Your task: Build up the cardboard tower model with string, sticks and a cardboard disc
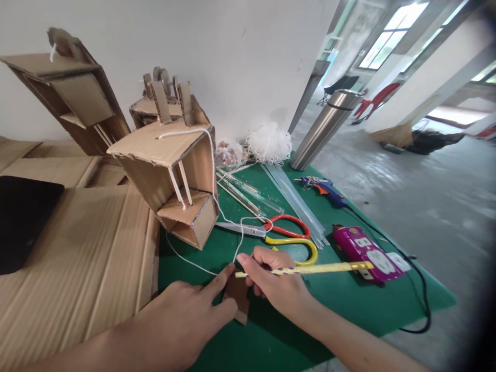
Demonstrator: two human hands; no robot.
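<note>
R hand [277,279] closed on patterned yellow pencil [325,268]; L hand [191,310] half-open, touching flat brown cardbd pc [241,297].

Single head-worn view, looks forward and down from the near side over the green desk [287,336], close to hands; far right opens onto floor [333,170] and windows [391,39].

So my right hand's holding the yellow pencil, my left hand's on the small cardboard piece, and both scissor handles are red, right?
Not quite: the scissors have one red handle and one yellow, as the head view shows. Your right hand does hold the yellow pencil, and your left hand is on the small cardboard piece.
</note>
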